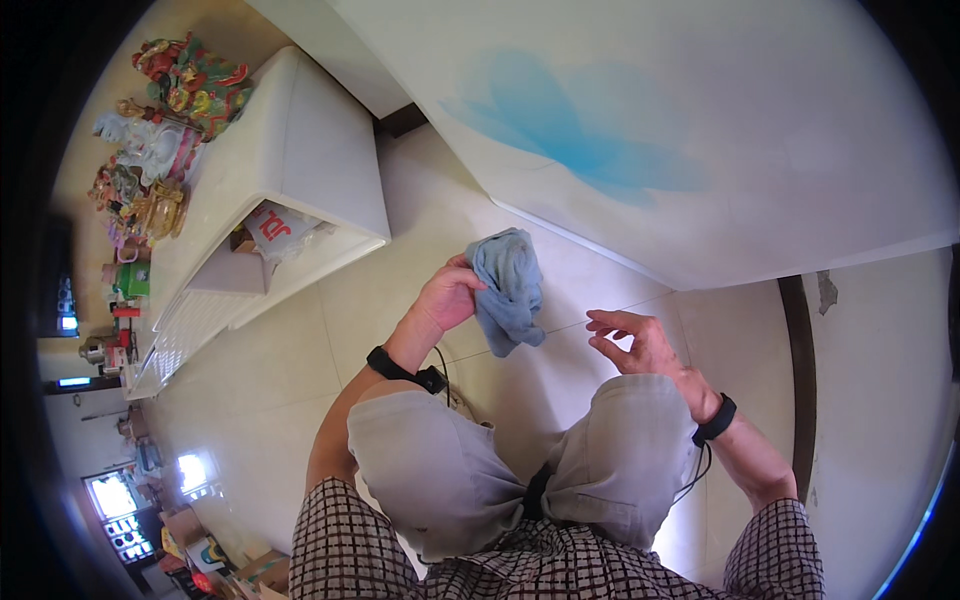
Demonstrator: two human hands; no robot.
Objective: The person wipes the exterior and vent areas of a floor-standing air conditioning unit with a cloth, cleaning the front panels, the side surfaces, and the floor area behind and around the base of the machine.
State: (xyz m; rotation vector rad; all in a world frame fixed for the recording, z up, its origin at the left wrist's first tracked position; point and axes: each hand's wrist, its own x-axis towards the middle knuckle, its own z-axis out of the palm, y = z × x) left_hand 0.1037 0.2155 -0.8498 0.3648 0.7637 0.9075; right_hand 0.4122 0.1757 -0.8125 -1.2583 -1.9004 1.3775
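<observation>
My left hand [451,294] grips a crumpled blue-grey cloth [510,292] by its left edge, thumb on top. The cloth hangs bunched up above the pale tiled floor [420,187]. To the right of it, my right hand [634,341] holds nothing, its fingers slightly bent and apart from the thumb. That hand is just beyond my right knee and does not touch the cloth. In front of both hands stands a large white panel [787,165] with a printed blue flower [570,142].
A white cabinet [330,127] at left has an open compartment holding a plastic bag [277,229] with red writing. Colourful figurines [195,90] stand on top. At right runs a wall [877,390] with a dark skirting strip [802,375]. Cardboard boxes [266,570] lie at lower left.
</observation>
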